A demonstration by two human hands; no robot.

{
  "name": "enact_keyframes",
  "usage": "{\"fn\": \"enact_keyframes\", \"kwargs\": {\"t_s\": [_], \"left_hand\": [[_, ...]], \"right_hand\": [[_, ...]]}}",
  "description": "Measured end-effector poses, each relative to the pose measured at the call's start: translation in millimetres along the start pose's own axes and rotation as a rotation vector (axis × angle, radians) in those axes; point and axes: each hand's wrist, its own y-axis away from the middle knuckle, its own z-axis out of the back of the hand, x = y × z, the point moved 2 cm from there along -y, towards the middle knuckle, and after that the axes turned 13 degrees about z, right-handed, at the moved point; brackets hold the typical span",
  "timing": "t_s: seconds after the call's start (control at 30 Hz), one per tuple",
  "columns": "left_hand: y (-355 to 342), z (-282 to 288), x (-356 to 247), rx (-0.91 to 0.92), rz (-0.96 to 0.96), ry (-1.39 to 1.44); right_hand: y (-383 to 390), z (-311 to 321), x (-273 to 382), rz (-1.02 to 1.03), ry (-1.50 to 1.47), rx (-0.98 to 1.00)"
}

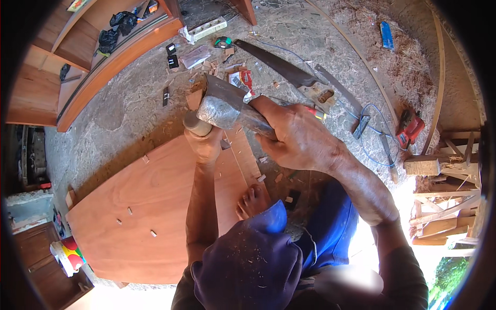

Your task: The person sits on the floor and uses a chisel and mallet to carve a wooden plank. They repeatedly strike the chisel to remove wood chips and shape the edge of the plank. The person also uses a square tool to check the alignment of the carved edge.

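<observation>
My right hand [299, 132] is wrapped round the dark handle of a hammer [219, 111]. Its thick metal head has a bright worn face and a broad dark part pointing away to the far left. Just below that head my left hand [205, 146] is closed round a tool with a round wooden handle [195, 124], perhaps a chisel. Its lower end is hidden by my hand. Whether hammer and handle touch I cannot tell. Beneath lies a reddish-brown wooden panel [150, 196] with small chips on it. My bare foot [253, 201] rests at the panel's right edge.
On the floor beyond lie a handsaw [279, 64], a green-and-black tape measure [223, 42], a power strip [206, 30] and wood scraps. A red tool [411, 126] and blue cord are at right. A wooden cabinet [108, 72] stands far left; a colourful bucket [70, 256] sits near left.
</observation>
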Motion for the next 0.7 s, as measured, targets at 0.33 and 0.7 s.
{"fn": "enact_keyframes", "kwargs": {"t_s": [0.33, 0.7], "left_hand": [[3.4, 16.5, 38.2, 0.037, -0.349, -0.254], [-30.2, -18.5, -54.4, 0.031, -0.271, -0.130]], "right_hand": [[-27.5, -6.8, 9.4, 0.148, 0.341, 0.282], [23.1, 0.3, -6.8, -0.173, -0.090, -0.043]]}}
